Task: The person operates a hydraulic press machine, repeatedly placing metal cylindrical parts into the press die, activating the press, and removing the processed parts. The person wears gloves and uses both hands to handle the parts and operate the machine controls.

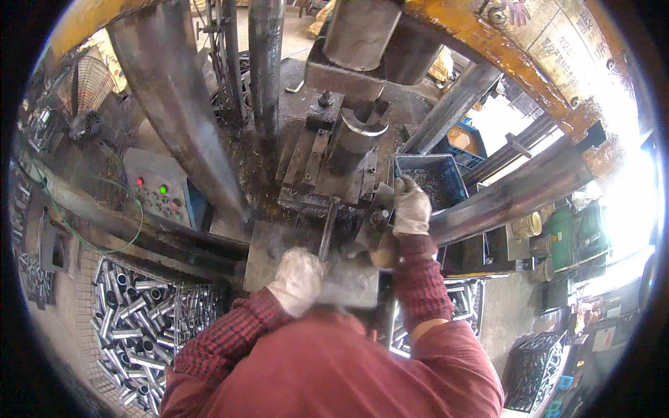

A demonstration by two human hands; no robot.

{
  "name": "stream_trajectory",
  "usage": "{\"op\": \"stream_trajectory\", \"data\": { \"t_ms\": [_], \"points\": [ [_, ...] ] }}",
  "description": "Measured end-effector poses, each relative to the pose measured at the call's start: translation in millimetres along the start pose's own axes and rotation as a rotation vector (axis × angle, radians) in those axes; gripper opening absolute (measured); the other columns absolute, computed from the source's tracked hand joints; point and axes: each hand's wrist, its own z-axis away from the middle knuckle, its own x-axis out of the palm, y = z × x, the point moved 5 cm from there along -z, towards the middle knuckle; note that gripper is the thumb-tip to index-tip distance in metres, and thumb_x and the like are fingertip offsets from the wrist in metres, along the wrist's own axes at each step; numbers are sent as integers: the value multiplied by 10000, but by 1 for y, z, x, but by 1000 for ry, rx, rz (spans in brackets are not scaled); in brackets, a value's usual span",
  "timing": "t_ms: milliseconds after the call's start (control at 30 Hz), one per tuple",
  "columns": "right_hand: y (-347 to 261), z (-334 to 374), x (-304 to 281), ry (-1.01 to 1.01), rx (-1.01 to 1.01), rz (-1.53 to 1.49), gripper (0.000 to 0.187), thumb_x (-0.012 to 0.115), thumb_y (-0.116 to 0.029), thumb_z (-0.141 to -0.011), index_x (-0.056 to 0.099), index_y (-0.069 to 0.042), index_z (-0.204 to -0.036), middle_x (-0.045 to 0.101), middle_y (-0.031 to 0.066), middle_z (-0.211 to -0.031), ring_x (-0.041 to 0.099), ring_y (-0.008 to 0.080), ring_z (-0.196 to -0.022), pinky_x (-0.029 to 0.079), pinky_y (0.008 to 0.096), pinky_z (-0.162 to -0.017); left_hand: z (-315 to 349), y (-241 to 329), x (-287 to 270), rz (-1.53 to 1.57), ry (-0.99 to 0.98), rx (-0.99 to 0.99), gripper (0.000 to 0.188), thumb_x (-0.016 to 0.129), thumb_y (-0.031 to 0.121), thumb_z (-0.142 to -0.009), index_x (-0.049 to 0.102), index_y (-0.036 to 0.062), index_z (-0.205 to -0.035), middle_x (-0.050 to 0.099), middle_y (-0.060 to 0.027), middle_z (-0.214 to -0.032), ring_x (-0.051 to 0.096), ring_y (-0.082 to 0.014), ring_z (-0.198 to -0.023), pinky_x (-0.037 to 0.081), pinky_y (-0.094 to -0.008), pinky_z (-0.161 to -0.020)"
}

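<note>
My left hand (298, 281), in a whitish work glove, is closed at the near end of a metal rod (329, 231). The rod runs away from me to the die block (334, 157) of a press. A curved, bright-edged die piece (363, 129) stands on that block, below the raised ram (355, 42). My right hand (412, 209), gloved too, is beside the near left corner of a blue bin (460, 174) of small metal pieces. Its fingers are curled, and what they hold, if anything, is hidden. A steel plate (268, 254) lies under my left hand.
Thick steel columns (178, 104) frame the press. A control box (160, 184) with lit red and green lamps stands left. Metal tubes fill a wire basket (97, 327) at lower left. A fan (85, 80) is far left. A crate (533, 373) of parts stands lower right.
</note>
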Motion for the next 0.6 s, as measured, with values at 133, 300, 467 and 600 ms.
{"op": "stream_trajectory", "data": {
  "t_ms": [133,300,467,600],
  "points": [
    [26,-19,42,46,-10,166,481,649,-548,-1098,894,-139,-1156,828,234,-907,825,429,-905,641,537,-873,1,-4,-11,90,23,21,125,705,215,-838,771,124,-894,730,-80,-849,699,-316,-877,541,-513,-810],
    [-2,-96,78,-39,-422,-18,293,716,-316,-1034,885,-80,-992,814,258,-976,798,471,-977,632,538,-860,-2,-10,-15,282,8,90,172,708,258,-862,753,92,-860,720,-137,-857,695,-345,-854,526,-520,-856],
    [-43,-140,116,-482,-436,120,243,765,-275,-987,834,-102,-1143,829,247,-1068,809,445,-1019,640,523,-882,-4,-22,-8,493,189,6,151,716,274,-849,779,153,-786,737,-143,-789,718,-375,-783,549,-529,-708],
    [-52,-123,85,-389,-375,222,371,780,-352,-1000,775,-142,-1307,835,232,-1109,810,446,-1046,642,527,-902,1,-20,-6,427,232,32,128,752,263,-819,774,144,-779,735,-133,-807,717,-377,-793,542,-547,-744]
  ]
}}
